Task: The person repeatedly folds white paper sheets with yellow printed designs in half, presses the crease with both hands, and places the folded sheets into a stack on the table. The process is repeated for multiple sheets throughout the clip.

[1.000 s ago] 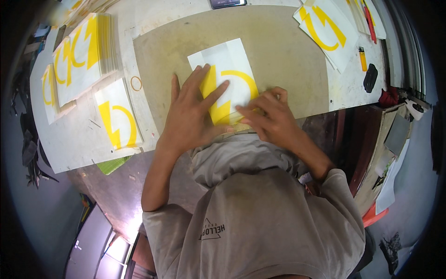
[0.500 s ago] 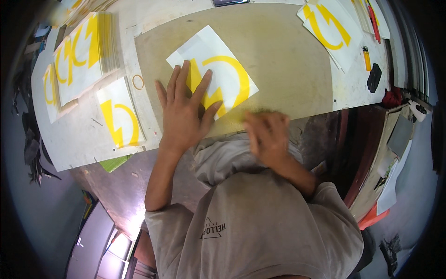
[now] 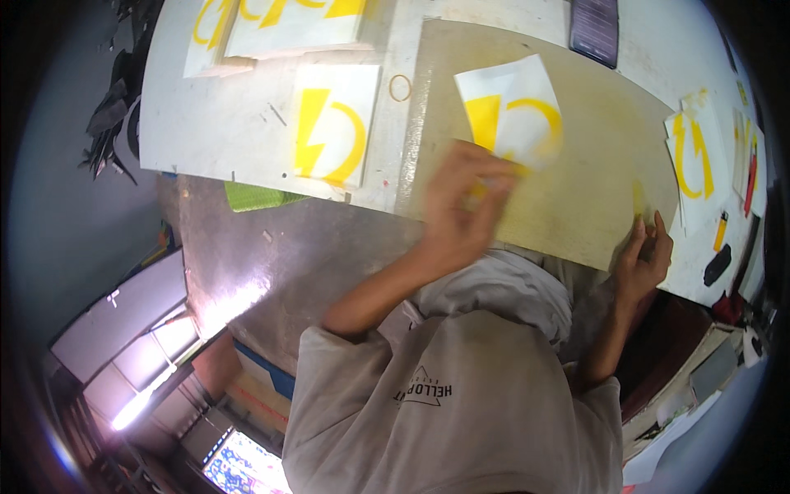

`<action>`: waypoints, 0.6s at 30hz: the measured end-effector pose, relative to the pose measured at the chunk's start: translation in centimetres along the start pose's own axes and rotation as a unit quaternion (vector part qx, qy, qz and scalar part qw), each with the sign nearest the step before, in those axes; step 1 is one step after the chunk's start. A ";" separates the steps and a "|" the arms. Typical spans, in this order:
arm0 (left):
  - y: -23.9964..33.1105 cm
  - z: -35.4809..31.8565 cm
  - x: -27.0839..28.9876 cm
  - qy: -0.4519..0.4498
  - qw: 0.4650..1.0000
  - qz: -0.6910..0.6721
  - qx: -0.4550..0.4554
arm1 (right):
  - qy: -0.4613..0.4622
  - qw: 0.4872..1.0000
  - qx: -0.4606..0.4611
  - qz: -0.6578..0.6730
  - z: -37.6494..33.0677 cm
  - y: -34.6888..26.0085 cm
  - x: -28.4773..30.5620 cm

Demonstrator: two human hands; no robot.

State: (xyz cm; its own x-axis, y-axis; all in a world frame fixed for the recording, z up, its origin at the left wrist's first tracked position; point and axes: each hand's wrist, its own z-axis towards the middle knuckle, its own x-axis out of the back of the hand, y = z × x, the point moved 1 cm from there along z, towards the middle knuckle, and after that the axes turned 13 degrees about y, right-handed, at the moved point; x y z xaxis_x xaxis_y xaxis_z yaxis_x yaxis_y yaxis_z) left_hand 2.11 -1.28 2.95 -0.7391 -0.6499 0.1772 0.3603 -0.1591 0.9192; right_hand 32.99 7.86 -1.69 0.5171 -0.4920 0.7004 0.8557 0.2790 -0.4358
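A white sheet (image 3: 527,95) printed with a yellow zigzag and curve is lifted at an angle over the tan board (image 3: 576,115). My left hand (image 3: 465,202) pinches its near corner; fingers and sheet are smeared by motion. At the board's near right edge my right hand (image 3: 644,259) has its fingers curled up with the thumb close to them. A faint yellow streak (image 3: 638,198) shows just above those fingertips, too blurred to name. To the left of the board lies a thin stack of similar printed sheets (image 3: 336,123).
Taller stacks of printed sheets (image 3: 296,29) stand at the far left, near a rubber band (image 3: 400,88). A phone (image 3: 593,31) lies at the back. On the right are more sheets (image 3: 695,156), a red pen-like tool (image 3: 750,177), a yellow lighter (image 3: 721,231) and a black object (image 3: 717,265).
My left hand has gone from lying spread on the sheet to pinching and raising its corner. The right hand has moved right, away from the sheet. The view has swung left.
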 end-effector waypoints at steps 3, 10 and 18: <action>2.4 1.2 5.0 0.271 0.957 -0.095 0.025 | -0.011 1.000 -0.005 -0.011 0.1 -0.3 -0.1; 0.0 4.0 16.1 -0.072 0.864 0.438 -0.238 | -0.026 1.000 -0.003 -0.012 0.0 0.5 0.1; -4.0 1.1 18.7 -0.133 0.868 0.466 -0.107 | -0.098 0.993 0.055 -0.042 1.2 1.6 1.3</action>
State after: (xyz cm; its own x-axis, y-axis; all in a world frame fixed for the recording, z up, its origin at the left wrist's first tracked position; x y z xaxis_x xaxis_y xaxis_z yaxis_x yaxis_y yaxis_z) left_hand -13.73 -11.99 2.93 -0.1641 -0.3810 0.9099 0.9488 0.1913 0.2512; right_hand 35.04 8.65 -0.79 0.4276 -0.3510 0.8330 0.8876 0.3375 -0.3134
